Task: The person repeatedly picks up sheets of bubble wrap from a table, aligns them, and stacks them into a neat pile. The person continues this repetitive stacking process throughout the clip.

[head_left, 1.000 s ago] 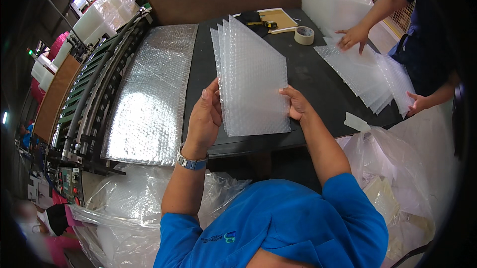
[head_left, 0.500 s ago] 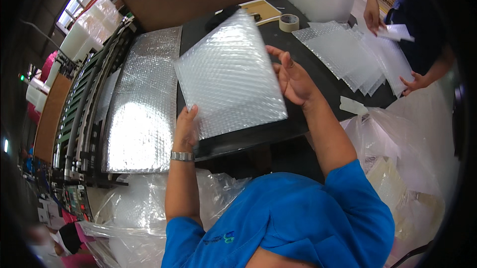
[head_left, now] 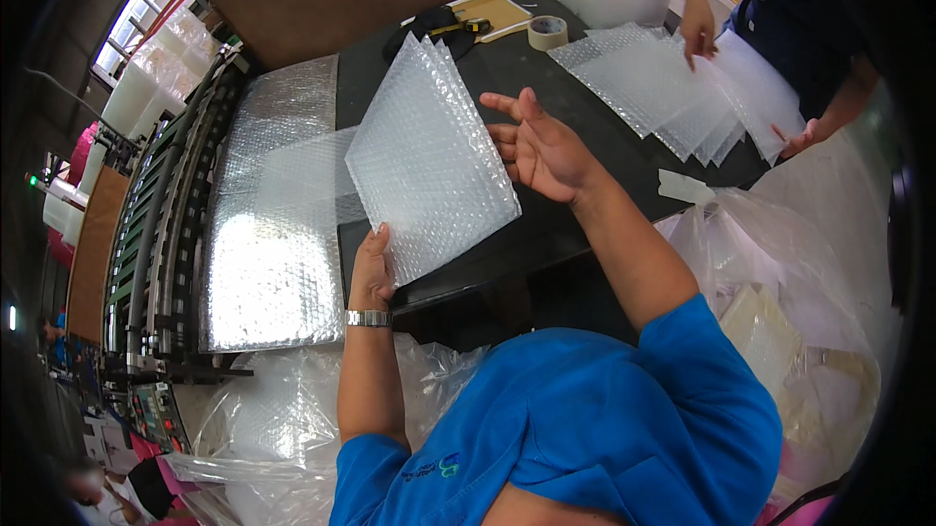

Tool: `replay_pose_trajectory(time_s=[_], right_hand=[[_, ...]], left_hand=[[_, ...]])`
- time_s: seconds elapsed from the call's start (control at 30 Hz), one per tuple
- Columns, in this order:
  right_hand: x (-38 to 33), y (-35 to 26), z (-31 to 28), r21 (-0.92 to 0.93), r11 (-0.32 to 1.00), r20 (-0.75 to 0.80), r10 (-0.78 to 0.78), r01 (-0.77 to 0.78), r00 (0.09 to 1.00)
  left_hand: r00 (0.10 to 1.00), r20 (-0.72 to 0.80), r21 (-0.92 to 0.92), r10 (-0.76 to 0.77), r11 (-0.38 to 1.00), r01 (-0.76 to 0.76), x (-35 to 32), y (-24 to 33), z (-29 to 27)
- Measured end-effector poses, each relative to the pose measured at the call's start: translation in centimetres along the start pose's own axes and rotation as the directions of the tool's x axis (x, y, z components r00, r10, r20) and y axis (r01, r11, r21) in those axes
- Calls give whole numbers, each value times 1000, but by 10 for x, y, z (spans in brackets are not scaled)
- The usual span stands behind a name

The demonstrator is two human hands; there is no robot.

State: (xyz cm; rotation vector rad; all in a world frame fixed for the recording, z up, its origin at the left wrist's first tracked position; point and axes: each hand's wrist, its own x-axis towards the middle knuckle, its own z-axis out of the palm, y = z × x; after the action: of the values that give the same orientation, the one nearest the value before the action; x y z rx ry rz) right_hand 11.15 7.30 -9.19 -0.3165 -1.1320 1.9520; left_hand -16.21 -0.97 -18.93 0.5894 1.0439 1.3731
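Observation:
My left hand (head_left: 373, 271) grips the lower left corner of a stack of clear bubble-wrap bags (head_left: 429, 160), holding it tilted above the black table (head_left: 575, 224). My right hand (head_left: 534, 144) is off the stack, just to its right, with the palm up and the fingers spread, holding nothing. A metal watch sits on my left wrist. I wear a blue shirt.
A wide sheet of bubble wrap (head_left: 268, 233) lies on the machine bed to the left, beside its rails (head_left: 156, 233). A co-worker's hands (head_left: 698, 31) rest on fanned bubble bags (head_left: 673, 87) at the far right. A tape roll (head_left: 547, 32) and clear plastic sacks (head_left: 780, 263) are nearby.
The stack has tilted and swung left, held now only by my left hand at its corner. My right hand has let go and opened beside it.

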Motion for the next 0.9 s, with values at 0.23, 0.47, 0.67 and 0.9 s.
replay_pose_trajectory(time_s=[0.23,0.47,0.67,0.9], right_hand=[[-7,-4,-11,-151,988,-86,19,-32,996],[-98,-29,-71,-500,862,-359,-119,-83,926],[-300,-93,-133,-398,873,-611,-481,281,629],[-576,-10,-173,-314,905,-945,-269,288,-186]], left_hand=[[973,55,162,224,960,-230,4,-12,-2],[902,306,343,306,848,-404,-20,-14,31],[695,397,882,599,-41,-469,20,1,14],[883,256,943,393,-304,-137,32,-18,3]])
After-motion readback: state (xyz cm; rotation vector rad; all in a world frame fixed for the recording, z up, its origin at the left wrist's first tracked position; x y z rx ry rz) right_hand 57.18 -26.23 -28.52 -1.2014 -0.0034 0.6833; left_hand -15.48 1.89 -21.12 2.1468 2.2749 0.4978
